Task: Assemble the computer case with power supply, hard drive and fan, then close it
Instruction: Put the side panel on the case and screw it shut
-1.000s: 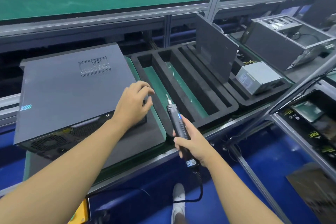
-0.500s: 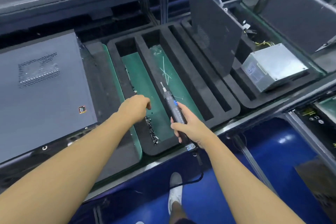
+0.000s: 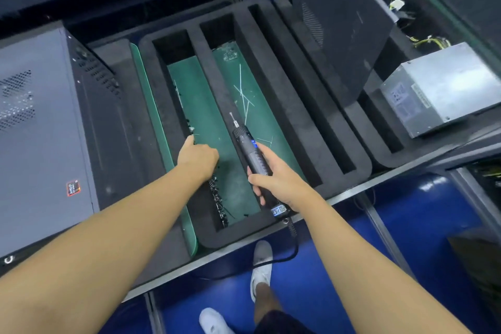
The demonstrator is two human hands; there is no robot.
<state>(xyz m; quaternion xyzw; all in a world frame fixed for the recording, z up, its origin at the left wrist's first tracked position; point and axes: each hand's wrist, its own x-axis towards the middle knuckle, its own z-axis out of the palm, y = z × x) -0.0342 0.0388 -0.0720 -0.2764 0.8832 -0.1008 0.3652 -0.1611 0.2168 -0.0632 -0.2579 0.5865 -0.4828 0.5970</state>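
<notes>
Grey case (image 3: 35,144) is laid at far left. In the foam tray (image 3: 230,237), the left hand (image 3: 199,157) is curled over screws (image 3: 217,195), grasp not discernible; a screwdriver (image 3: 242,135) is gripped by the right hand (image 3: 279,184). Blue floor (image 3: 420,211) is seen below.

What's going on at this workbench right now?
A person at an assembly bench grips an electric screwdriver in the right hand, over a black foam tray. The left hand is down in the tray's left compartment beside a row of small screws; its fingertips are hidden, so a pickup is unclear. The computer case at left looks closed. A power supply sits at far right.
</notes>
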